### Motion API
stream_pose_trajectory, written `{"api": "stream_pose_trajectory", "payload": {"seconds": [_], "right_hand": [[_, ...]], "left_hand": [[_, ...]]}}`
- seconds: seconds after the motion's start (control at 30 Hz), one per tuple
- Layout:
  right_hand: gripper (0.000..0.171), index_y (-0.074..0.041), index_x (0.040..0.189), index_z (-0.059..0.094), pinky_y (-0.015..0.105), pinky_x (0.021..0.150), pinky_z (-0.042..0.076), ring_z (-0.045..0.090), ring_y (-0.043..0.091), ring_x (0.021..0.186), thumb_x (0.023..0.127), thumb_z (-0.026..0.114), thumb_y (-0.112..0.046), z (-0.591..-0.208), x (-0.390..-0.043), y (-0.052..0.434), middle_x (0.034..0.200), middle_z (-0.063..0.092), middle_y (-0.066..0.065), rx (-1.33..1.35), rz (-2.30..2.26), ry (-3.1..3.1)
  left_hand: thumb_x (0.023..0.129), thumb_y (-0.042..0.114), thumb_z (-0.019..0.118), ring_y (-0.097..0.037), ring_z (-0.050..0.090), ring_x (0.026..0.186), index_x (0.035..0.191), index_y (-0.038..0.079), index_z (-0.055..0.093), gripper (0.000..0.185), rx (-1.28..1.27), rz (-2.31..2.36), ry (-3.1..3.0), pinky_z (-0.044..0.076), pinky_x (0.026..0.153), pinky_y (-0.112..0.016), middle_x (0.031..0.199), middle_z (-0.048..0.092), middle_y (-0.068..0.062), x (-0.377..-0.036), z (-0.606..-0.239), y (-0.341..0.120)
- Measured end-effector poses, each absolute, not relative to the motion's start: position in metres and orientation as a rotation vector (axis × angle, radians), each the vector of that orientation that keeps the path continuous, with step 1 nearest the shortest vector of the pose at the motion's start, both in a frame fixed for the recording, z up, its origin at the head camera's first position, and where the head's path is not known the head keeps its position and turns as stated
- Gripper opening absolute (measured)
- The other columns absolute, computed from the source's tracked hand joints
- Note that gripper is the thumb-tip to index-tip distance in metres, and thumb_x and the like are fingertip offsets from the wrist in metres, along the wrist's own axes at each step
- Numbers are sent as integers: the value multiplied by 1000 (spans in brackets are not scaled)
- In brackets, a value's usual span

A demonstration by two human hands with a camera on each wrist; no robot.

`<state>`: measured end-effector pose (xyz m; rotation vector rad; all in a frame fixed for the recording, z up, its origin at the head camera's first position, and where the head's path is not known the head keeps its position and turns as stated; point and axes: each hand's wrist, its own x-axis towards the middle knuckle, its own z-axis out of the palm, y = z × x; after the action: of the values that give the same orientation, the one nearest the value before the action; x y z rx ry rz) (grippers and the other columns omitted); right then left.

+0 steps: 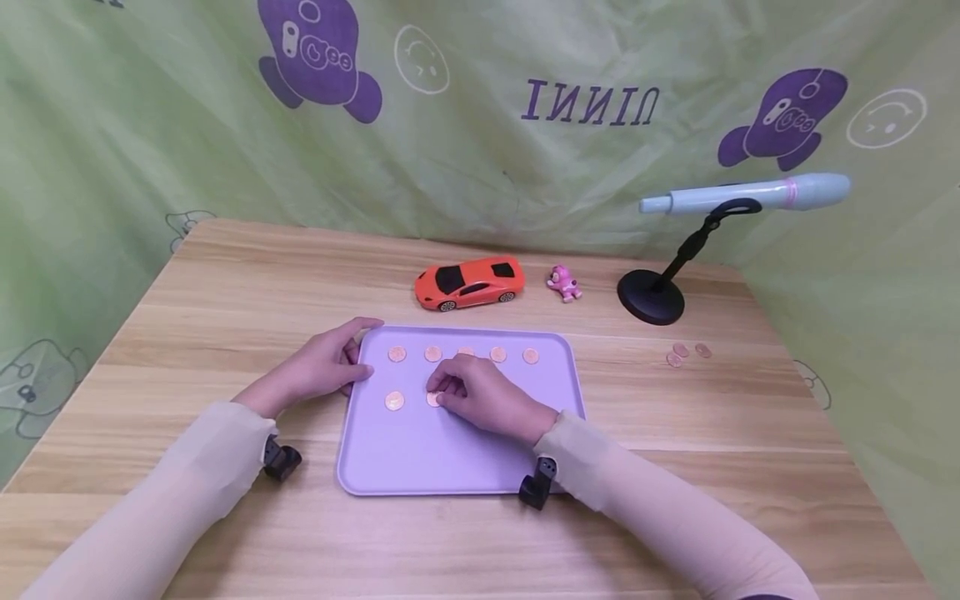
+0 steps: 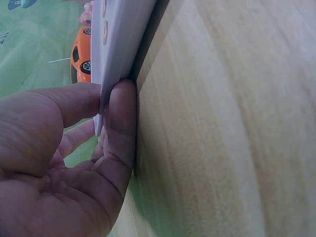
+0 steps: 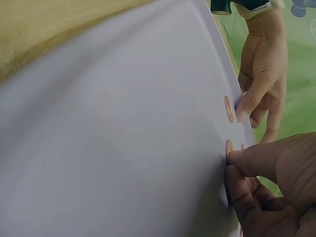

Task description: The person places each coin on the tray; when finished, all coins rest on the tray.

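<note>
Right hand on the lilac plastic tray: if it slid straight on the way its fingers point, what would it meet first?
Probably the right hand would meet the small copper coin lying left of its fingertips; depth is unclear.

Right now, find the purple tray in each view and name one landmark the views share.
Head: the purple tray lies at centre on the table, between both hands.
Left wrist: only its edge shows at the top, pinched by the left hand.
Right wrist: it fills most of the picture, with the right hand at lower right.
Shared landmark: the left hand's grip on the tray's edge, seen in all three views.
</note>
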<state>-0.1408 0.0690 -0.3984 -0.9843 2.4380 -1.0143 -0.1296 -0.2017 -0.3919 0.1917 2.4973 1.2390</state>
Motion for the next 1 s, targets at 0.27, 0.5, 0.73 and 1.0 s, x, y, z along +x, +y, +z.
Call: {"api": "stream_pose_trajectory", "payload": {"seconds": [0.27,0.5,0.73,1.0], "right_hand": [[13,-4,108,73,16,79,55,62,7,86,95,70,0,-396,-141,70,97,72,6,-962,-1018,2420],[16,-4,114,71,22,88,59,65,11,95,99,68,-7,-384,-141,86,105,72,7,-935,-1054,2386],[19,-1,117,73,34,92,64,70,21,102,99,68,-2,-377,-151,127,112,76,13,-854,-1173,2532],[19,2,117,72,41,89,64,71,28,99,99,67,-2,-377,-162,194,110,75,18,-632,-1164,2789]], "left_hand": [[99,1,66,-19,60,74,160,6,35,69,188,1235,2492,62,63,-28,94,53,-13,-130,-392,-202],[99,1,66,-18,60,75,160,7,35,69,185,1233,2491,62,63,-28,94,53,-13,-131,-393,-201],[98,1,66,-18,60,75,160,7,35,69,186,1229,2494,62,62,-28,95,53,-14,-131,-393,-202],[99,1,66,-19,59,76,161,7,34,70,177,1244,2479,63,63,-28,96,53,-14,-130,-391,-201]]}}
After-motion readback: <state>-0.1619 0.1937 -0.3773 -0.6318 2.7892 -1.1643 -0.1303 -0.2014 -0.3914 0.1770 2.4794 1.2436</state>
